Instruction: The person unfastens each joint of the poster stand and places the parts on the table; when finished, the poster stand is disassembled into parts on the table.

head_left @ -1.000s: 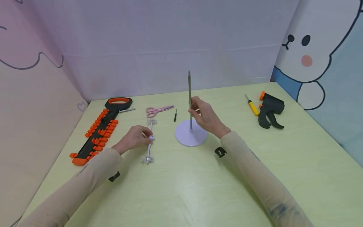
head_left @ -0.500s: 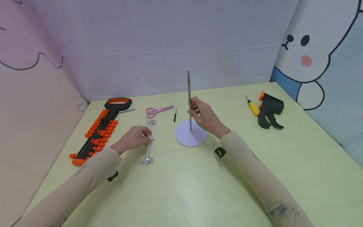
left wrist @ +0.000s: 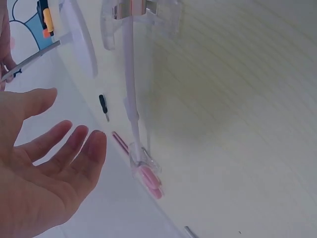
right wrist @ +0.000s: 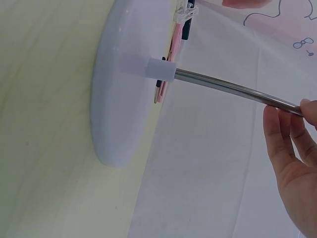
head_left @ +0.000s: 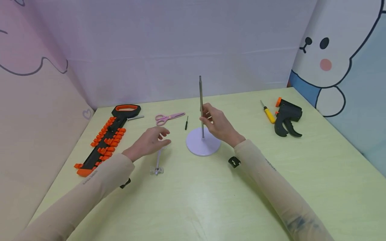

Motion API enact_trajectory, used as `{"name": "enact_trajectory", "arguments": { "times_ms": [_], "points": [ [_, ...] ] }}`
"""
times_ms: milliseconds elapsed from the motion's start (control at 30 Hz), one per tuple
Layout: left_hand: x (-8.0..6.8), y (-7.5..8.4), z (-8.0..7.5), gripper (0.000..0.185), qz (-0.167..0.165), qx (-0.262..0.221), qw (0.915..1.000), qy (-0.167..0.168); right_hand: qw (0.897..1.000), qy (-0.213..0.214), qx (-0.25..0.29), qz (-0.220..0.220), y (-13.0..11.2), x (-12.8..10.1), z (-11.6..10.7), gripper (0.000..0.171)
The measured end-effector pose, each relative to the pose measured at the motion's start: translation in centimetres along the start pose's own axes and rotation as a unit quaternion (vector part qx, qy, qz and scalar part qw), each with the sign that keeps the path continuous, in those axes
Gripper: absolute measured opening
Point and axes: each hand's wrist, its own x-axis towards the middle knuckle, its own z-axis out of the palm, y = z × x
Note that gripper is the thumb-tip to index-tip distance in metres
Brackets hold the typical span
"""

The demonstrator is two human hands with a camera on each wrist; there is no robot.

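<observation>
My right hand [head_left: 219, 124] pinches a thin metal rod [head_left: 201, 93] between thumb and fingers. The rod stands upright in a round lavender base [head_left: 203, 150] on the table. My left hand [head_left: 149, 140] hovers with fingers spread over a lavender bar [head_left: 158, 159] that has clear plastic clips at its ends, and partly hides it in the head view. In the left wrist view the whole bar [left wrist: 131, 74] lies apart from the hand, one clear clip [left wrist: 168, 20] at the near end. Nothing is between the left fingers.
Pink scissors [head_left: 169, 117] and a small black screwdriver [head_left: 186, 123] lie behind the bar. At left is a black-and-orange rack [head_left: 105, 137] beside a short metal rod [head_left: 135, 117]. A yellow screwdriver [head_left: 269, 114] and a black pistol-grip tool [head_left: 287, 115] lie at right.
My left hand has let go of the lavender bar, lifted and moved slightly up and right, its fingers spreading. The right hand still holds the rod in place.
</observation>
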Motion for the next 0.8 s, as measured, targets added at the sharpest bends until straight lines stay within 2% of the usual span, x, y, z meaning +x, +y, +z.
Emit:
{"name": "enact_trajectory", "arguments": {
  "times_ms": [200, 400, 567, 667, 800],
  "points": [
    [0.5, 0.9, 1.1, 0.047, 0.010, 0.008, 0.9996, -0.024, 1.000, -0.005, 0.001, 0.000, 0.1, 0.1, 0.1, 0.020],
    [1.6, 1.8, 2.2, 0.055, 0.056, 0.061, 0.9962, -0.024, 1.000, -0.005, -0.002, 0.002, 0.1, 0.0, -0.1, 0.021],
    [2.6, 2.5, 2.8, 0.055, 0.077, 0.071, 0.9941, -0.026, 1.000, -0.004, -0.001, -0.005, 0.2, 0.0, -0.2, 0.021],
    [3.2, 2.9, 3.1, 0.056, 0.078, 0.078, 0.9934, -0.033, 1.000, -0.005, 0.004, -0.008, 0.2, 0.0, -0.1, 0.021],
    [3.7, 3.3, 3.3, 0.060, 0.063, 0.087, 0.9931, -0.046, 1.000, -0.006, 0.006, -0.010, 0.3, 0.0, -0.1, 0.021]
  ]
}}
